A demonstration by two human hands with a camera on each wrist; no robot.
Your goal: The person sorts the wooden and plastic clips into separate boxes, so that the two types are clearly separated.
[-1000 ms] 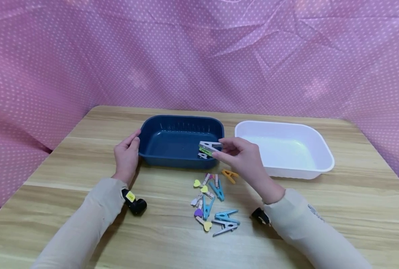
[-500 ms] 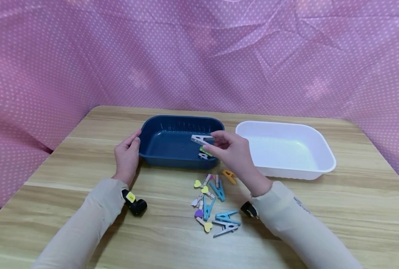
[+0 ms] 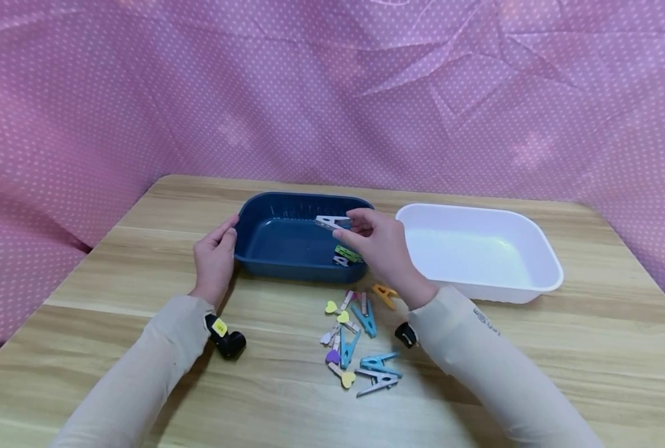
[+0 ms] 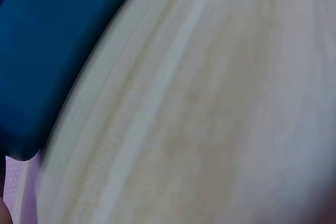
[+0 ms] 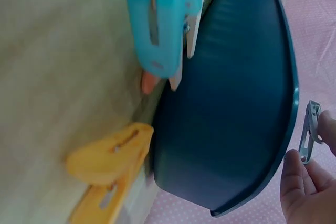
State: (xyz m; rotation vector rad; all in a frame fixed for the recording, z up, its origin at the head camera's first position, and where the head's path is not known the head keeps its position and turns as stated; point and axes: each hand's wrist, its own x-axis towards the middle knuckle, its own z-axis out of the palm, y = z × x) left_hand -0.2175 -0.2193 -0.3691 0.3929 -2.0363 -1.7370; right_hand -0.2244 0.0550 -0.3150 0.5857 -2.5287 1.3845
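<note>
My left hand (image 3: 214, 258) rests against the left end of the dark blue basin (image 3: 287, 272), fingers straight along its outer wall and thumb close to the rim. With thumb and fingertips, my right hand (image 3: 382, 246) pinches a grey clothespin (image 3: 332, 222) above the right half of this basin. The right wrist view also shows that clothespin (image 5: 308, 132) beyond the basin's rim. Lying inside at the near right corner are a green clothespin (image 3: 346, 253) and a grey one (image 3: 340, 261), partly overlapped by the right hand.
A white basin (image 3: 534, 289) stands to the right. In front of the blue basin lie an orange clothespin (image 3: 385, 295), several light blue clothespins (image 3: 379, 361), a grey clothespin (image 3: 378, 381) and small wooden pegs with hearts (image 3: 332, 356). A pink dotted cloth (image 3: 332, 93) hangs behind.
My right hand has moved left and away from me with the grey clothespin, from the basin's near right corner to farther over its inside. The left hand has stayed at the basin's end.
</note>
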